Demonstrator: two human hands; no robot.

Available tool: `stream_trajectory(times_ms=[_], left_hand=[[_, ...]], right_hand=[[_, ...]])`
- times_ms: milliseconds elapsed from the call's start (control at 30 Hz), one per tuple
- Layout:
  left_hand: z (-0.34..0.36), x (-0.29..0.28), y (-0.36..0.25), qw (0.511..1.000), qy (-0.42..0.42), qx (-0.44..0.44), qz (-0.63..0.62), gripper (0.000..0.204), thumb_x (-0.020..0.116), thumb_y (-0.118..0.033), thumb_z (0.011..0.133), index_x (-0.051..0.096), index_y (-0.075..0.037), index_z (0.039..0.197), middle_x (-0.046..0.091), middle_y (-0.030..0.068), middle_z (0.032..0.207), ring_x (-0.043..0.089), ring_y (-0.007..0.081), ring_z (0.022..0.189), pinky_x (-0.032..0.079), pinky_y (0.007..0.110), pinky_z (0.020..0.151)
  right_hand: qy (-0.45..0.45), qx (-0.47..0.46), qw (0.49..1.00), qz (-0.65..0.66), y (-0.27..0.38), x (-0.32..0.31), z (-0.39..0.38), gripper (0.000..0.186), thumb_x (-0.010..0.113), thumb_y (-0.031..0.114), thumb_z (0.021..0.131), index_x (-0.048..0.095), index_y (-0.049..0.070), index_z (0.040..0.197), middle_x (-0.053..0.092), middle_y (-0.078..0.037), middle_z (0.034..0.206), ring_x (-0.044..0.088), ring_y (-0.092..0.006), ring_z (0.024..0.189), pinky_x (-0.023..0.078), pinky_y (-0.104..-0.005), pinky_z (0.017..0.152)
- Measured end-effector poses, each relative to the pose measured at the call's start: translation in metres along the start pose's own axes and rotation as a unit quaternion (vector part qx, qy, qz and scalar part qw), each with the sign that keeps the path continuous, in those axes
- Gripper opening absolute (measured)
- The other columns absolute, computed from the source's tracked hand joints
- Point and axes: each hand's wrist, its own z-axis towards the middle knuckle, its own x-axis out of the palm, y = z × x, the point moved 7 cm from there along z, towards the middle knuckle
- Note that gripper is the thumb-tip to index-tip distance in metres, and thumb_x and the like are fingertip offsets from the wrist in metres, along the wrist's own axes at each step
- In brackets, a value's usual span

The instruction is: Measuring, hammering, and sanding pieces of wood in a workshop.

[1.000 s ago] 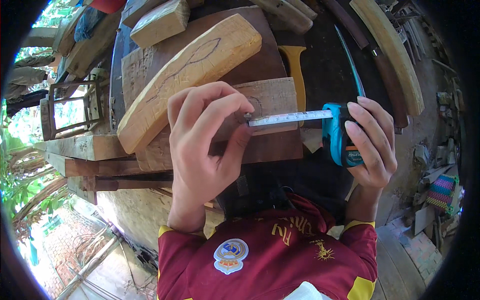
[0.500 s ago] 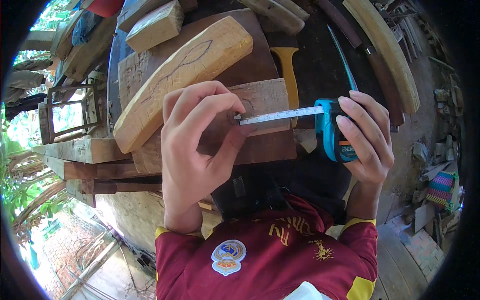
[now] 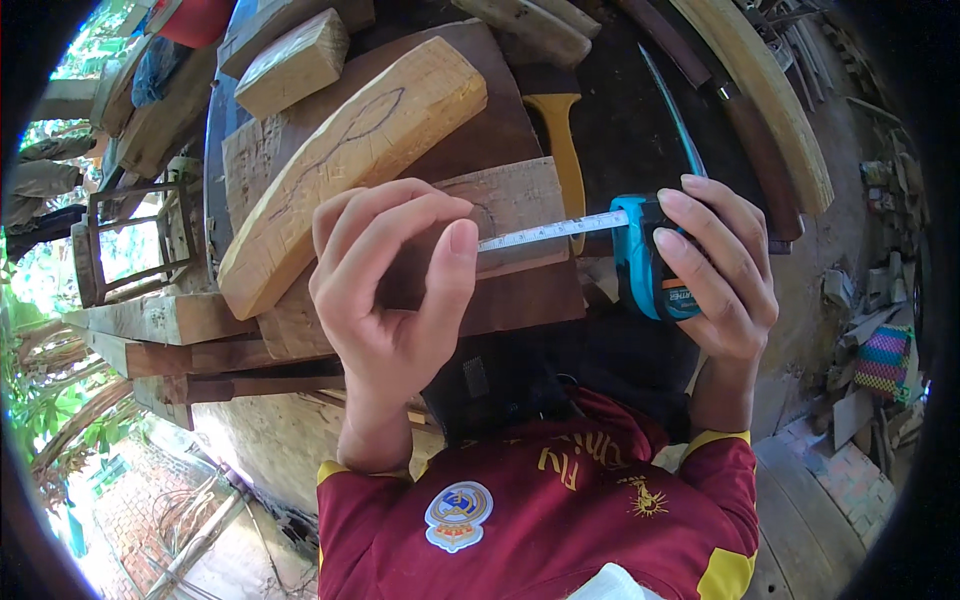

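My right hand [image 3: 735, 275] grips a teal-and-black tape measure [image 3: 633, 262], its fingers over the case. A short length of white blade [image 3: 550, 232] runs out leftward from the case. My left hand [image 3: 380, 275] is curled at the blade's free end, thumb and forefinger close together; the thumb hides the end hook. Under the blade lies a small flat wooden board [image 3: 520, 195] with a pencil mark. Just beyond my left hand rests a thick pale wooden piece [image 3: 370, 130], slightly curved, with a dark outline drawn on it.
Behind the board lies a yellow handle [image 3: 562, 150]. A pale wood block [image 3: 295, 65] sits at the far left, and a long curved wooden piece [image 3: 770, 110] at the far right. Stacked timber [image 3: 170, 325] juts out at left. A woven bag [image 3: 885, 360] is at right.
My left thumb has risen in front of the blade's end, covering the hook that showed before. Both hands and the tape measure appear slightly further left, as does the bench, so the view has shifted.
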Motion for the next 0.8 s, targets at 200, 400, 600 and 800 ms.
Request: stream_trajectory(times_ms=[200, 400, 600, 800], left_hand=[[0.0002, 0.0017, -0.0013, 0.999, -0.014, 0.036, 0.037, 0.016, 0.076, -0.011, 0.085, 0.079, -0.007, 0.100, 0.076, 0.0085, 0.105, 0.060, 0.0245, 0.096, 0.046, 0.034, 0.089], [-0.0040, 0.0046, 0.0024, 0.998, -0.003, 0.034, 0.045, 0.013, 0.076, -0.015, 0.088, 0.081, -0.009, 0.098, 0.076, 0.0080, 0.106, 0.058, 0.0247, 0.095, 0.045, 0.035, 0.090], [-0.0017, 0.0032, 0.0003, 0.998, -0.005, 0.044, 0.051, 0.013, 0.076, -0.016, 0.089, 0.081, -0.009, 0.099, 0.076, 0.0078, 0.106, 0.058, 0.0255, 0.094, 0.046, 0.035, 0.089], [-0.0023, 0.0036, -0.0002, 0.997, -0.009, 0.051, 0.054, 0.013, 0.076, -0.016, 0.090, 0.081, -0.009, 0.100, 0.076, 0.0079, 0.106, 0.058, 0.0260, 0.095, 0.046, 0.035, 0.090]], right_hand=[[0.001, 0.012, 1.000, 0.008, -0.0017, 0.0036, 0.0001, 0.047, 0.081, 0.010, 0.075, 0.068, 0.010, 0.119, 0.071, -0.012, 0.124, 0.068, -0.0323, 0.108, 0.056, -0.0407, 0.083], [0.009, 0.033, 0.999, 0.010, -0.0032, 0.0069, 0.0027, 0.048, 0.083, 0.011, 0.072, 0.070, 0.014, 0.118, 0.071, -0.010, 0.123, 0.068, -0.0314, 0.107, 0.057, -0.0404, 0.083], [0.004, 0.027, 1.000, -0.006, 0.0000, 0.0022, 0.0043, 0.048, 0.083, 0.015, 0.072, 0.071, 0.016, 0.118, 0.070, -0.009, 0.123, 0.068, -0.0292, 0.106, 0.054, -0.0401, 0.083], [0.003, 0.010, 0.999, -0.042, 0.0044, 0.0027, -0.0039, 0.049, 0.082, 0.016, 0.072, 0.071, 0.018, 0.120, 0.068, -0.008, 0.126, 0.067, -0.0284, 0.107, 0.049, -0.0404, 0.085]])
